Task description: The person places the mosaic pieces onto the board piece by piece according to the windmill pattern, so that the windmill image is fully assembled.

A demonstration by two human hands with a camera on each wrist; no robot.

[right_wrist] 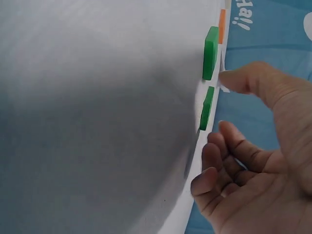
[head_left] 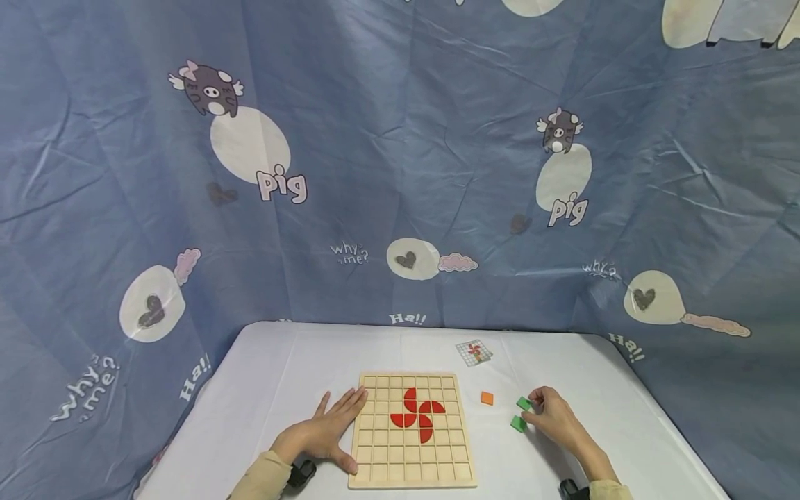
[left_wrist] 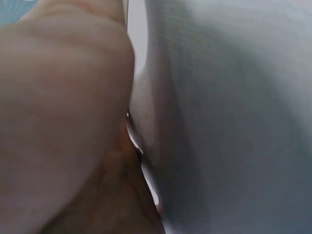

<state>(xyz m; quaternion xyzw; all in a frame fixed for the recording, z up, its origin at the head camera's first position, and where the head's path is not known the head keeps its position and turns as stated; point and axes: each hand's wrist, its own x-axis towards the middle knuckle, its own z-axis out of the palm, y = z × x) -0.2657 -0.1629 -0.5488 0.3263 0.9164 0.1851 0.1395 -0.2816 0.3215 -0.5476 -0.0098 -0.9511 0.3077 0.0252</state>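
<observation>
A wooden grid board (head_left: 375, 455) lies on the table with several red quarter-circle pieces (head_left: 426, 434) forming a pinwheel on it. My left hand (head_left: 328, 427) rests at the board's left side, fingers spread, with fingertips and thumb at its edge. To the right of the board are two green square tiles, a farther one (head_left: 523, 403) and a nearer one (head_left: 517, 423). Over them is my right hand (head_left: 556, 419), its thumb and loosely bent fingers apart. In the right wrist view, both green tiles (right_wrist: 210, 53) show beyond the gap between thumb and fingers, and nothing is held.
An orange square tile (head_left: 487, 398) lies between the board and the green tiles. Behind it is a small card (head_left: 473, 353) printed with a grid and a red pinwheel. A white cloth covers the table (head_left: 300, 368), and a blue printed curtain (head_left: 350, 208) hangs around it.
</observation>
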